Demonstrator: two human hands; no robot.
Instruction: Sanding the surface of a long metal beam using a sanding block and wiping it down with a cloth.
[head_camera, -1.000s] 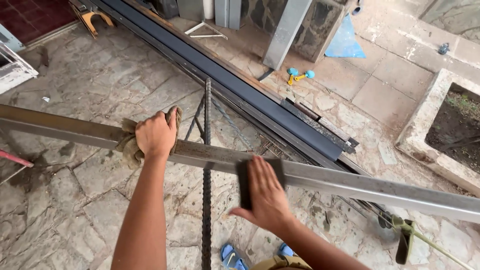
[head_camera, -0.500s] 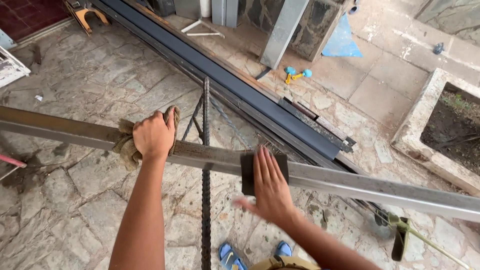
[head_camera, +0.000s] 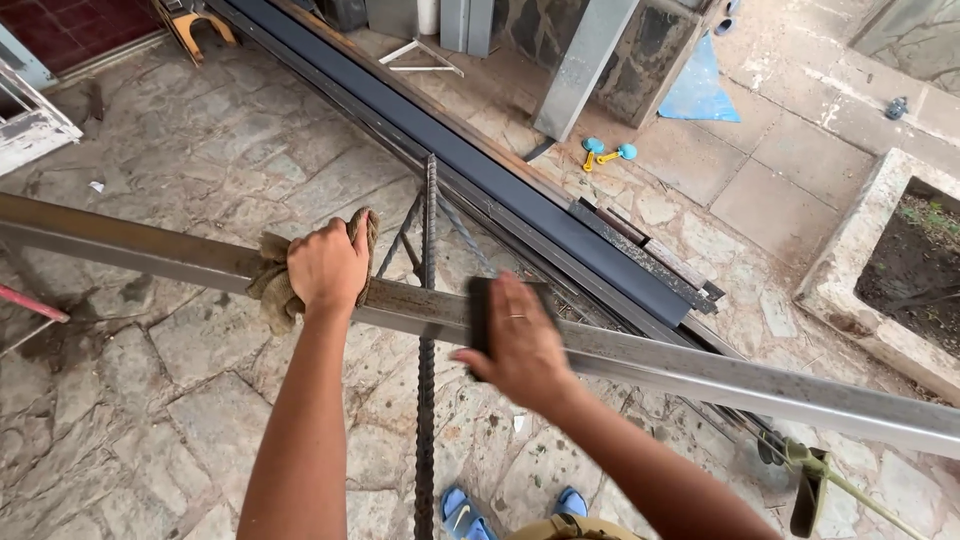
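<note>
Head view looks down on a long grey metal beam (head_camera: 700, 372) that runs from the far left, under both hands, and on past the right one. Left hand (head_camera: 328, 266) is curled over the top of the beam, fingers wrapped down its far side, clamping a crumpled tan rag (head_camera: 268, 285) against the metal; the rag bulges out to the left of the knuckles and a bit shows above the fingers. Between the two hands a ribbed steel rebar frame (head_camera: 428, 330) stands upright, crossing under the beam and reaching away from the person. Right hand (head_camera: 520, 340) lies flat with fingers held straight and close together, palm pressed down on a dark rectangular block (head_camera: 481, 310) that sits on the beam's upper face; the block's left edge shows past the fingers, and a ring sits on one finger. Beyond both hands a dark blue-grey metal channel (head_camera: 480, 165) lies on the stone floor (head_camera: 160, 400). Below the right forearm, blue sandals (head_camera: 465, 515) stand on the floor.
</note>
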